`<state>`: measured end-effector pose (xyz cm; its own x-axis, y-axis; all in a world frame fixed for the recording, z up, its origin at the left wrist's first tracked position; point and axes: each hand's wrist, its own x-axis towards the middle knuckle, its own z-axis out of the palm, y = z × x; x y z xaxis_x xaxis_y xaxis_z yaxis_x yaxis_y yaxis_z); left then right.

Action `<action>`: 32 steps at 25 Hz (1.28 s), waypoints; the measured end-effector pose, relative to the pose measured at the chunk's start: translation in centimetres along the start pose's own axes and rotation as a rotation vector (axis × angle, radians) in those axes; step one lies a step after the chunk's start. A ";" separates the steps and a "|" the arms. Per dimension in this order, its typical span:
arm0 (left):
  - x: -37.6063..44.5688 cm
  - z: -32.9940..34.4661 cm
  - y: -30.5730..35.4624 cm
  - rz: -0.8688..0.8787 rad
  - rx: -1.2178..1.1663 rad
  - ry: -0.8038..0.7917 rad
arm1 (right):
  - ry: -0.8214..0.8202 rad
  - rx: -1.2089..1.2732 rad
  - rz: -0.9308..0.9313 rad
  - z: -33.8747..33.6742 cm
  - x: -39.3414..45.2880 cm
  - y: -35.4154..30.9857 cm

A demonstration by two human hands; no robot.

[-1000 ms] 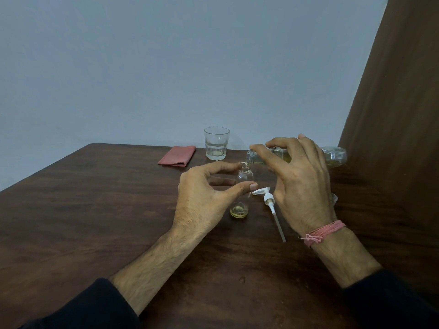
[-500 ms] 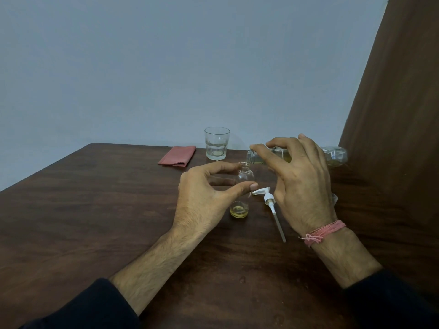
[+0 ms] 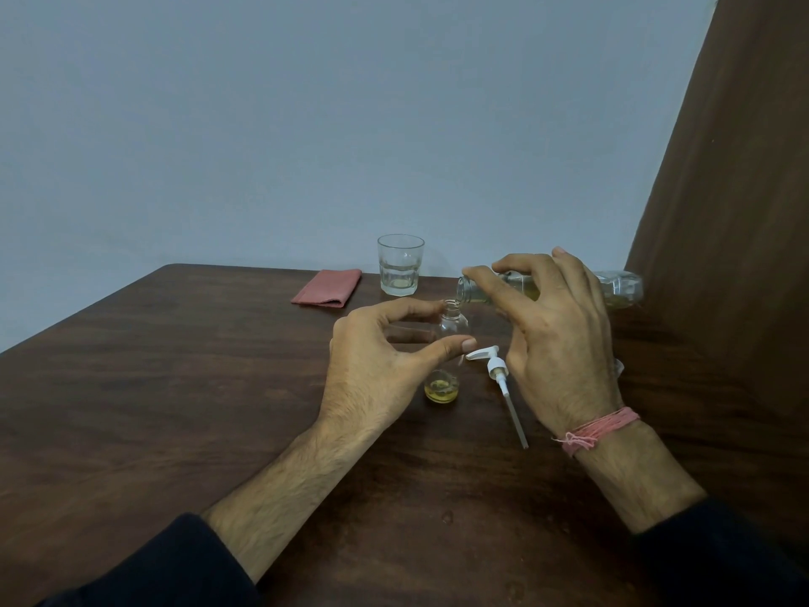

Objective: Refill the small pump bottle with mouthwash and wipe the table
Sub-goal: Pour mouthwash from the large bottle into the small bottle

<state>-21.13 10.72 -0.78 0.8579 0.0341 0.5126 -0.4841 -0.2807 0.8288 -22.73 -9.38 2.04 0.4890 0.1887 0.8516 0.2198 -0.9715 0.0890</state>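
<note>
— What have my hands got?

— My left hand (image 3: pixel 372 365) has its fingers (image 3: pixel 442 346) clamped around the small pump bottle (image 3: pixel 451 330), upright on the desk (image 3: pixel 175 387), a little yellow liquid at its bottom. My right hand (image 3: pixel 556 339) grips the mouthwash bottle (image 3: pixel 621 289), tipped sideways, mouth just above the small bottle's neck.

— And the rest?

— The pump head (image 3: pixel 497 370) lies between my hands; the pink cloth (image 3: pixel 327 287) and glass (image 3: pixel 400 265) sit farther back.

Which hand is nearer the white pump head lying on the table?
Right. The right hand hovers just beside the pump head, tipping the large bottle. The left hand sits across the small bottle, steadying it.
</note>
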 end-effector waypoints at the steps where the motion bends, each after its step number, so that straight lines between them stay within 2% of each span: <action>1: 0.0 0.0 0.0 -0.001 0.001 0.001 | 0.001 0.001 0.000 0.0 0.0 0.0; 32: 0.0 -0.1 0.1 -0.008 0.008 -0.014 | 0.015 0.001 0.004 -0.1 0.1 0.0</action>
<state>-21.21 10.77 -0.70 0.8641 0.0227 0.5027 -0.4759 -0.2877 0.8311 -22.79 -9.40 2.18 0.4772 0.1826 0.8596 0.2189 -0.9720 0.0849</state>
